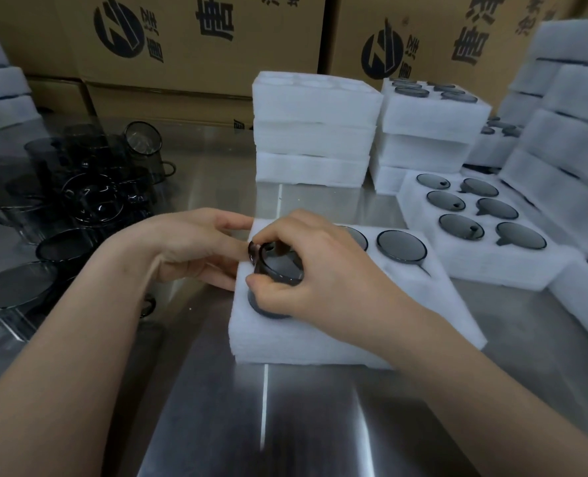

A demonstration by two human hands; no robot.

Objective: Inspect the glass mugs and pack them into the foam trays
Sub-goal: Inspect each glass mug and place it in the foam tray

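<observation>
The right hand (320, 270) grips a dark glass mug (280, 270) from above, fingers curled round its rim, the mug sitting partway down in the near-left pocket of a white foam tray (320, 339). The left hand (196, 246) lies loosely open at the tray's left edge, its forefinger touching the mug's handle. Another mug (401, 245) fills the tray's far pocket. Unpacked mugs (89, 197) crowd the steel tabletop (251, 425) at left; a full tray (475, 263) lies at right
</observation>
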